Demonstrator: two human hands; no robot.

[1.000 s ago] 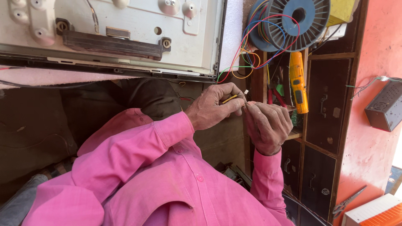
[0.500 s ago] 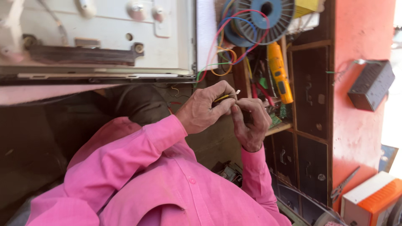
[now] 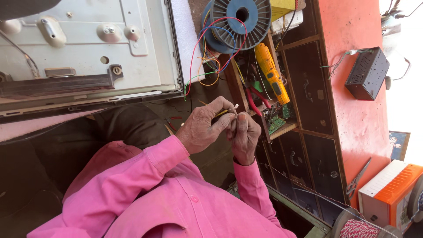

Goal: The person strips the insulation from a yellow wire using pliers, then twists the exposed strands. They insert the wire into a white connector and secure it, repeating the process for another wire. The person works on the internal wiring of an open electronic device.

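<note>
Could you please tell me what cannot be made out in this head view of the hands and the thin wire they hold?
- Thin wire: mostly covered by the left hand and right hand; only a white tip shows.
- Right hand's fingertips: curled behind the left hand.
- Wire spool: top cut off by the frame edge.
- Green circuit board: parts too small to tell.

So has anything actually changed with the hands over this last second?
Very little. The left hand and right hand have stayed pressed together, pinching the thin yellow wire with its white tip. Only the fingers shifted slightly. The grey spool, yellow tester and white metal panel stayed where they were; only the camera view drifted.
</note>
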